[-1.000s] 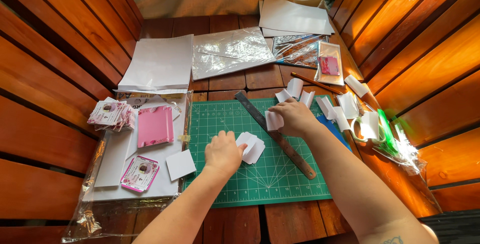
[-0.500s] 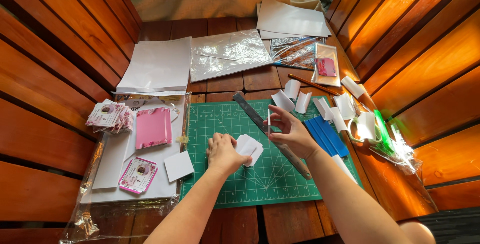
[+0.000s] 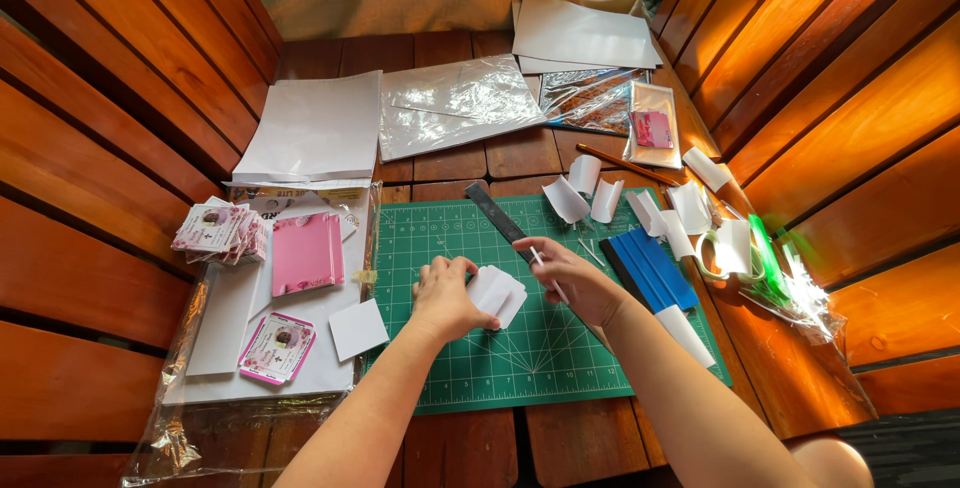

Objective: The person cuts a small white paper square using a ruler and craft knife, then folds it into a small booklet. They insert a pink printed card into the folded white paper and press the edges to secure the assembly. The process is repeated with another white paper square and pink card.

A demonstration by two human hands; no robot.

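Observation:
My left hand [image 3: 445, 298] holds a small stack of white square cards [image 3: 497, 294] fanned out over the green cutting mat [image 3: 470, 368]. My right hand [image 3: 570, 278] is just right of the cards and pinches a thin white strip [image 3: 548, 273] between its fingers, its fingertips close to the stack. A dark metal ruler [image 3: 497, 214] lies diagonally on the mat behind the hands, partly hidden by my right hand.
Left of the mat lie a pink booklet [image 3: 307, 253], a stack of printed cards [image 3: 220, 232], a pink tag card [image 3: 277, 348] and a white square [image 3: 358, 329] on plastic-covered sheets. A blue squeegee [image 3: 652, 270], curled white strips [image 3: 590, 193], scissors [image 3: 735, 258] and plastic sleeves [image 3: 455, 113] lie right and behind.
My right hand has moved left and nearer, from the curled strips at the mat's edge to beside the card stack. It now holds a thin strip. My left hand kept the cards.

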